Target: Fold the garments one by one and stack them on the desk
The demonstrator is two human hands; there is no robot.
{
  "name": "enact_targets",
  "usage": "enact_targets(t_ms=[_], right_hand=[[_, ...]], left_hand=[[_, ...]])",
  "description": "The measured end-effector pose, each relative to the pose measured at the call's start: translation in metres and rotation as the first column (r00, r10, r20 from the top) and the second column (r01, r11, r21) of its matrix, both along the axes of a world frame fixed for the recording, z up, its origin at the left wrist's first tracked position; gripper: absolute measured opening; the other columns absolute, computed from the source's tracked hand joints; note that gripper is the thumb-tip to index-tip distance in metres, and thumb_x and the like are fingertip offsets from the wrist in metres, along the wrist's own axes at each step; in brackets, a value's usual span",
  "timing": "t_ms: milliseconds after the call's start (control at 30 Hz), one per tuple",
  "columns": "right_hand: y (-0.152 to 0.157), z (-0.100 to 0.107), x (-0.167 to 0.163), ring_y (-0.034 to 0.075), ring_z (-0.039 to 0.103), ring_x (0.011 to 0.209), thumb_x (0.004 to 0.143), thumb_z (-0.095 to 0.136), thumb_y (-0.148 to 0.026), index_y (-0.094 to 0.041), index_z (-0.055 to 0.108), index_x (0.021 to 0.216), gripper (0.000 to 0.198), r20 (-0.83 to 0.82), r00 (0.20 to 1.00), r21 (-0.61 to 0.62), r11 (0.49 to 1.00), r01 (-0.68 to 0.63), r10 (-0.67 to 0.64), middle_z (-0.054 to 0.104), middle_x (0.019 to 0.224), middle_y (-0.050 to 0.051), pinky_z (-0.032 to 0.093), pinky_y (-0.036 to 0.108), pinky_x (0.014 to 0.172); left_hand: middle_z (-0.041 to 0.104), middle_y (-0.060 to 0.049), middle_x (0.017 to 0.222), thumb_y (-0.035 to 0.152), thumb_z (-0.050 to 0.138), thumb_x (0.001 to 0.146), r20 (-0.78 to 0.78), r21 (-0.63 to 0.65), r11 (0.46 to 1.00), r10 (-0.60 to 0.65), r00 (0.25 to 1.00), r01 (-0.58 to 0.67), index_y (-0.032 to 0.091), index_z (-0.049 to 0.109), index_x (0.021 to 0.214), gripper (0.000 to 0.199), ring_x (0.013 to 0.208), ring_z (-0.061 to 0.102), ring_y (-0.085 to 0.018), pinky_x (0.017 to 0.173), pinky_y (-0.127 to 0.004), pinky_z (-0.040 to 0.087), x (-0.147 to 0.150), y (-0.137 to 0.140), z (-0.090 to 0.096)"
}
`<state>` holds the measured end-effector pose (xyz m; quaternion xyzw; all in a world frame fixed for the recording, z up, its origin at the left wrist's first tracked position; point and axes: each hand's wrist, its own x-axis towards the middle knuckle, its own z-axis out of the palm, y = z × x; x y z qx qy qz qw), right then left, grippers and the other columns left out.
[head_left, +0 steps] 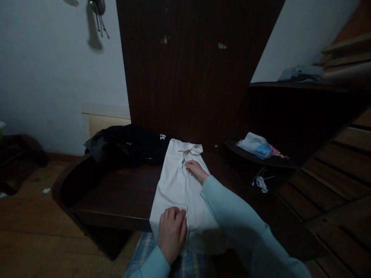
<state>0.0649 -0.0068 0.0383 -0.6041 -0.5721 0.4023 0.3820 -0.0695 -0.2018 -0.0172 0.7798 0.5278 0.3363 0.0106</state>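
A white shirt [171, 179] with a collar lies lengthwise on a dark wooden bench, its front placket running down the middle. Its near end hangs over the bench's front edge, above my plaid-covered lap. My right hand [195, 169] reaches in from the right, fingers pinched on the placket a little below the collar. Lower down, my left hand [171, 231] is on the shirt with its fingers curled together at the placket's edge. The exact hold of the left fingertips is partly hidden by the hand.
Dark clothing [136, 144] is heaped on the bench [121, 189] at the back left. To the right, a plastic packet [256, 146] lies on a small shelf, with crumpled white material [261, 183] below. A tall dark panel [191, 77] rises behind.
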Motion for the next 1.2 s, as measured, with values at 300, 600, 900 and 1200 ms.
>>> enact_targets(t_ms=[300,600,900,1200], right_hand=[[0.033,-0.011,-0.02,0.005,0.038,0.032,0.063,0.053,-0.013,-0.016,0.048,0.054,0.011,0.066,0.995,0.031,0.997,0.071,-0.073,0.042,0.036,-0.008,0.029,0.016,0.036],[0.046,-0.009,-0.029,0.007,0.049,0.04,0.072,0.047,-0.013,-0.018,0.046,0.063,0.01,0.128,0.984,0.15,0.983,0.102,-0.122,0.049,0.045,-0.005,0.038,0.018,0.042],[0.03,-0.042,-0.024,0.012,0.055,0.063,0.069,0.052,-0.02,-0.02,0.047,0.076,0.009,0.191,0.969,0.272,0.957,0.1,-0.155,0.055,0.063,-0.004,0.042,0.024,0.065],[-0.002,-0.06,-0.016,0.011,0.051,0.058,0.064,0.052,-0.022,-0.02,0.046,0.082,0.019,0.12,0.988,0.383,0.923,0.042,-0.094,0.05,0.062,-0.006,0.044,0.025,0.061]], left_hand=[[0.053,-0.006,0.085,0.015,0.044,0.076,-0.006,0.004,0.999,0.036,0.999,-0.036,0.021,0.057,0.098,0.027,0.079,0.048,-0.02,0.067,-0.033,0.038,0.004,0.0,-0.004],[0.053,-0.006,0.084,0.015,0.043,0.079,0.039,-0.062,0.998,-0.021,0.999,0.024,0.021,0.058,0.099,0.026,0.079,0.048,-0.02,0.067,-0.034,0.04,0.001,-0.003,0.007],[0.054,-0.009,0.115,0.025,0.039,0.085,-0.125,-0.011,0.99,-0.138,0.983,0.138,0.017,0.05,0.112,0.03,0.108,0.047,-0.022,0.089,-0.041,0.041,-0.031,0.027,0.01],[0.059,-0.009,0.11,0.039,0.044,0.082,-0.21,-0.082,0.975,-0.218,0.953,0.205,0.018,0.054,0.107,0.033,0.103,0.053,-0.022,0.085,-0.036,0.045,-0.036,0.002,0.022]])
